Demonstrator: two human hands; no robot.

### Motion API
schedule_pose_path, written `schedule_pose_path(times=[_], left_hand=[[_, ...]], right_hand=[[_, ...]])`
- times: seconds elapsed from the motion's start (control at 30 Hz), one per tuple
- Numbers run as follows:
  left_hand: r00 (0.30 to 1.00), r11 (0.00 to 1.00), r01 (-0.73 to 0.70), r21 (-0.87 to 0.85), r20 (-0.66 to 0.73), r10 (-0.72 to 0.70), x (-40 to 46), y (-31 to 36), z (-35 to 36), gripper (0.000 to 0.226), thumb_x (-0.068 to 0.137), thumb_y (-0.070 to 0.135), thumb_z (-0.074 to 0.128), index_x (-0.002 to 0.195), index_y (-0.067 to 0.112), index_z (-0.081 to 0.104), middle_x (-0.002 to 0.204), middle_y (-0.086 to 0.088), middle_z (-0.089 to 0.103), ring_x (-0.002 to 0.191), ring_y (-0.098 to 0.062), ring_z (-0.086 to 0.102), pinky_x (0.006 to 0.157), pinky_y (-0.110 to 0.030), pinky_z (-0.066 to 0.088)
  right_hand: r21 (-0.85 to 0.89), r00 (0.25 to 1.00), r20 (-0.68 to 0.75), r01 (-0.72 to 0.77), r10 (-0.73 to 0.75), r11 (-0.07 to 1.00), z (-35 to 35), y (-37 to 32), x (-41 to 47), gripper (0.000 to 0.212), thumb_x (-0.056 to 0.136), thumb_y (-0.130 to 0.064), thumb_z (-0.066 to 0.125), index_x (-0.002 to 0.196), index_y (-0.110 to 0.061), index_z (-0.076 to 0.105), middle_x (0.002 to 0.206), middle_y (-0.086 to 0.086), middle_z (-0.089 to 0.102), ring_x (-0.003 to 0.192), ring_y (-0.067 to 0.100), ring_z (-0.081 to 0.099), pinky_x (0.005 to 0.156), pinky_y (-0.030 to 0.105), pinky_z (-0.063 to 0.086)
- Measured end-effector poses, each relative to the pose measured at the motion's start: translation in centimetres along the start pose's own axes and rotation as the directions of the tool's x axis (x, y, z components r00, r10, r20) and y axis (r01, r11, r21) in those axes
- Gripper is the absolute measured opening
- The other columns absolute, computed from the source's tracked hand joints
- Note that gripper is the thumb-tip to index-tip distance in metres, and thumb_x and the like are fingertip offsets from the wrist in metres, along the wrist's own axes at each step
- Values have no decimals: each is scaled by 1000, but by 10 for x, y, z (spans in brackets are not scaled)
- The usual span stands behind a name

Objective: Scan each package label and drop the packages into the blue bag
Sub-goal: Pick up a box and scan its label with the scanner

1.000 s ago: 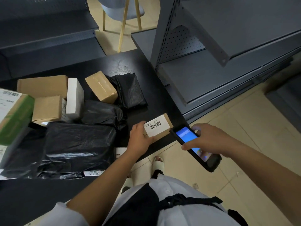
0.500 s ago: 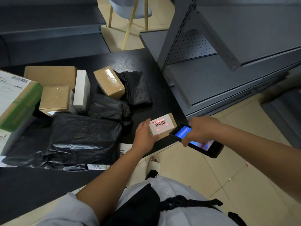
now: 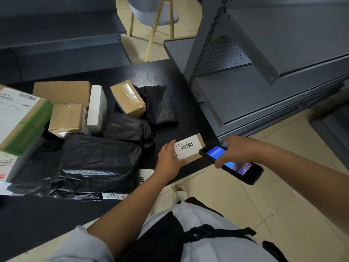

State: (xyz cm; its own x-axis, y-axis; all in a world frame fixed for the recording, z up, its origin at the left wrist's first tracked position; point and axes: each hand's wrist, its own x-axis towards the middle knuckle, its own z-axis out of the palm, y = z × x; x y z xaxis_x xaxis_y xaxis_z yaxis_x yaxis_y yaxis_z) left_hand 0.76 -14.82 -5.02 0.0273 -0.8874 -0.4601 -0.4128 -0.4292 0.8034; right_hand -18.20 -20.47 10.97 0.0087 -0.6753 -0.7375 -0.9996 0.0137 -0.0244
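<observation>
Grey metal shelving [image 3: 264, 76] fills the right and far side of the scene over a beige tiled floor [image 3: 264, 195], and a black table [image 3: 166, 80] runs from the middle out to the left. At the table's near right corner the left hand [image 3: 168, 159] clamps a small cardboard box [image 3: 194, 148] by its left end, label up, with a barcode label [image 3: 186, 146] facing the camera; the box sits at the table edge. Just right of it, the right hand [image 3: 238, 150] is wrapped around a black handheld scanner [image 3: 231, 163], fingers closed over its lit blue screen, and the scanner's front end lies just beside the box's right side. Further left on the table lies a large black plastic parcel [image 3: 98, 161], with a smaller black plastic parcel [image 3: 128, 127] just beyond it and another black parcel [image 3: 160, 104] further back. A taped brown box [image 3: 128, 98] leans against that far one. To the left stand a white box [image 3: 97, 108], two more brown boxes [image 3: 66, 118], and a green-sided box [image 3: 24, 118] with a white label at the far left edge. A wooden-legged chair [image 3: 153, 14] stands on the floor beyond the table.
</observation>
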Motion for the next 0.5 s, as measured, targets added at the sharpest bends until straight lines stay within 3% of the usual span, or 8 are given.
schedule_pose_path(times=[0.1, 0.17, 0.27, 0.37, 0.43, 0.5], left_hand=[[1000, 999, 27, -18, 16, -27, -3, 4, -2, 82, 90, 20, 76, 158, 25, 29, 159, -1, 31, 141, -22, 39, 116, -44, 41], [999, 999, 44, 4, 25, -44, -2, 7, -4, 84, 89, 21, 77, 158, 24, 29, 159, -1, 31, 141, -21, 40, 117, -40, 39], [995, 997, 75, 30, 57, -76, -3, 14, -5, 86, 87, 17, 79, 158, 25, 30, 157, -2, 34, 140, -20, 41, 115, -34, 37], [989, 991, 133, 26, 57, -135, -5, 18, -2, 89, 85, 11, 79, 157, 32, 31, 156, -3, 36, 137, -20, 44, 116, -35, 39], [984, 984, 176, -11, 40, -175, -4, 21, 1, 90, 83, 8, 79, 155, 37, 33, 153, 0, 40, 133, -19, 48, 114, -36, 42], [978, 973, 209, -96, 15, -208, -5, 24, 4, 94, 81, 2, 79, 153, 42, 34, 149, 2, 47, 125, -12, 54, 106, -28, 48]], right_hand=[[367, 996, 59, 38, -64, 930, 1, 15, 11, 41, 76, -35, 84, 103, -10, 65, 73, 9, 67, 52, 17, 65, 57, 29, 55], [526, 991, 18, 103, -132, 845, 7, 23, 20, 36, 78, -30, 84, 104, -10, 67, 73, 8, 68, 51, 15, 64, 56, 29, 52], [740, 979, -133, 200, -152, 642, 26, 31, 37, 29, 83, -23, 81, 109, -20, 67, 97, 7, 75, 79, 22, 73, 71, 38, 60], [893, 991, -119, 133, -58, 431, 43, 36, 59, 30, 86, -21, 79, 113, -18, 68, 104, 14, 74, 87, 31, 72, 80, 48, 61], [932, 996, -61, 78, -57, 353, 50, 42, 75, 38, 86, -24, 80, 121, -15, 67, 103, 14, 75, 84, 30, 73, 73, 43, 62], [949, 995, -6, 37, -101, 312, 52, 49, 87, 40, 86, -26, 79, 123, -14, 68, 99, 12, 76, 81, 27, 72, 71, 39, 60]])
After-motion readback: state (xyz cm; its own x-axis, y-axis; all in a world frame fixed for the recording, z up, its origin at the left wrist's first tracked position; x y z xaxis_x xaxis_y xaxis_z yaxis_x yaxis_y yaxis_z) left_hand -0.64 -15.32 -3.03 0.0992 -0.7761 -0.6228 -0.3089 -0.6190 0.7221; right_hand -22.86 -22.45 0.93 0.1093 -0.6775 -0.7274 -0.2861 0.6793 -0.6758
